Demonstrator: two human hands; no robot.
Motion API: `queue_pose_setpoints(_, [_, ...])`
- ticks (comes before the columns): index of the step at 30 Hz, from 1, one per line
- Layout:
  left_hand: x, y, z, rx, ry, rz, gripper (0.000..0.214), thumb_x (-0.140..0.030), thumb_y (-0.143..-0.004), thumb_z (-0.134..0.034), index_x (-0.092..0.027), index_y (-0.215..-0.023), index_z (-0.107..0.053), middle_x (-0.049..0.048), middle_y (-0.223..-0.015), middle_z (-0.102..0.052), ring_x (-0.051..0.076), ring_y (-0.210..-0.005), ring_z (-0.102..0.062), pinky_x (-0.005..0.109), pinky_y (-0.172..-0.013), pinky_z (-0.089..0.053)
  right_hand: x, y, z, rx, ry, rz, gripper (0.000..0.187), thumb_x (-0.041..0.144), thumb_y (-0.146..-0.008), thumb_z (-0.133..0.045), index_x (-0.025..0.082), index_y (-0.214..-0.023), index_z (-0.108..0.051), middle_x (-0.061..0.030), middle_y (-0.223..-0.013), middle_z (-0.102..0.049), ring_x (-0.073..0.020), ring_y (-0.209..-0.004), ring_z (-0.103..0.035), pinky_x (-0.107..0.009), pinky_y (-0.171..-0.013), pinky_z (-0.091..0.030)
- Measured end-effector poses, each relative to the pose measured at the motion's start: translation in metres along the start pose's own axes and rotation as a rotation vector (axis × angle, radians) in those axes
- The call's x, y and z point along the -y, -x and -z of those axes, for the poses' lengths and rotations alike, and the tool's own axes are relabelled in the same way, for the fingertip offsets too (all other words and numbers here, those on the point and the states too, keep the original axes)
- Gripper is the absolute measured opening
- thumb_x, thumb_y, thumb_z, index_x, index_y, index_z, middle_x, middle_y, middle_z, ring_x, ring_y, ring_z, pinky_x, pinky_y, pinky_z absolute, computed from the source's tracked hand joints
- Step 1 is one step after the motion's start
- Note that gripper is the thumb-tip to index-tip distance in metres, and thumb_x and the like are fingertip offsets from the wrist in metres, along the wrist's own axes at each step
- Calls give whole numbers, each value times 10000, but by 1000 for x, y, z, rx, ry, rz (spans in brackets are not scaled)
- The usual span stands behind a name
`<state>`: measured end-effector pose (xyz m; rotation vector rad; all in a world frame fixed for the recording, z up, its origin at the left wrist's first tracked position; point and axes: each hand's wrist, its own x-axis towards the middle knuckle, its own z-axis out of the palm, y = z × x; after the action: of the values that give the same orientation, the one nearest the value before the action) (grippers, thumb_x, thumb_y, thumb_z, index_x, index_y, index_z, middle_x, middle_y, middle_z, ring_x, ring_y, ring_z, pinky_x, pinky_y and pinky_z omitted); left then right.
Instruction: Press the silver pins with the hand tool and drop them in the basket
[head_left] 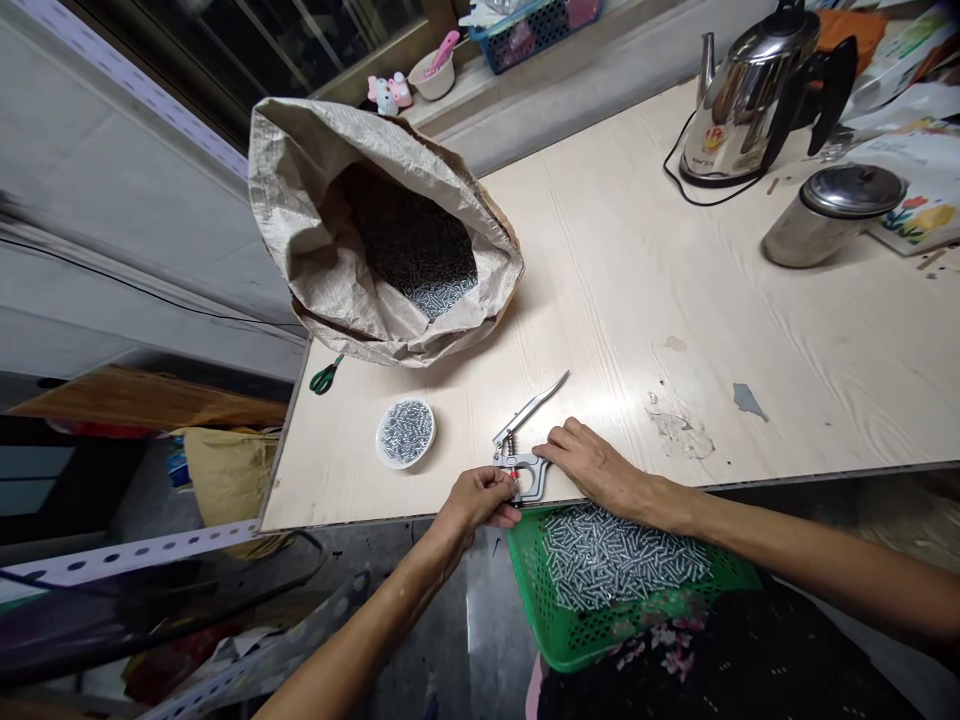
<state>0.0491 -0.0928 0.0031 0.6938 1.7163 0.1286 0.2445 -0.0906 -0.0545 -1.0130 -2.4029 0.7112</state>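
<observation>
A grey metal hand press [534, 476], like snap-fastener pliers, stands at the table's front edge, its long lever [541, 403] raised above a spring. My left hand [480, 498] is at its left side, thumb and fingertips pinched together beside a small red part in the jaw; what they pinch is too small to make out. My right hand [592, 462] grips the right side of the press frame, fingers curled. Left of the press, a white bowl [384, 448] holds many small silver metal pieces [409, 425]. A green basket [536, 600] below the edge holds more such pieces.
A large open paper-like sack [300, 180] of metal pieces stands at the back left. Green-handled scissors [324, 378] lie near the left edge. A steel kettle [750, 110], a lidded canister [814, 225] and plastic packets [919, 170] stand at the far right.
</observation>
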Motion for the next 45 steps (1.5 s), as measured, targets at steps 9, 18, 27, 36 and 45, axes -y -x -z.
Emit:
queue_pose_setpoints(9, [2, -2, 1, -4, -3, -6, 197, -266, -723, -708, -144, -749, -556, -18, -485, -604, 123, -451, -612, 221, -512, -501, -36, -35, 30, -21, 289, -3, 248, 168, -902, -486, 204, -1136, -557, -71, -1055, -575, -232, -920, -410, -327, -679, -293])
queue_pose_setpoints(18, [2, 0, -1, -22, 17, 3, 133, -212, -767, -650, -151, -740, -535, -4, -475, -612, 109, -435, -603, 191, -483, -488, -69, -81, 25, 53, 440, 103, 152, 152, -919, -457, 202, -834, -572, -48, -847, -587, -216, -862, -408, -333, -678, -258])
queue_pose_setpoints(27, [8, -3, 1, 1, 48, -27, 251, -311, -688, -735, -149, -749, -554, -13, -488, -609, 114, -467, -616, 191, -486, -495, -57, -49, 44, 77, 306, 24, 205, 305, -879, -553, 161, -1017, -599, -85, -1008, -599, -232, -927, -468, -350, -786, -351])
queue_pose_setpoints(36, [9, -1, -1, -19, 44, -68, 239, -313, -703, -723, -136, -774, -579, -10, -523, -613, 115, -483, -621, 196, -496, -496, -61, -18, 40, 183, 143, 142, 1121, 654, -599, -724, 83, -1441, -253, -244, -1446, -312, -380, -1357, -201, -519, -1036, -282])
queue_pose_setpoints(45, [0, 6, -4, -27, 19, -21, 79, -197, -819, -597, -128, -804, -560, -12, -477, -605, 88, -439, -589, 177, -487, -492, -44, -20, 52, 194, 224, 121, 818, 478, -726, -703, 185, -1394, -331, -163, -1320, -487, -336, -1166, -430, -685, -1000, -159])
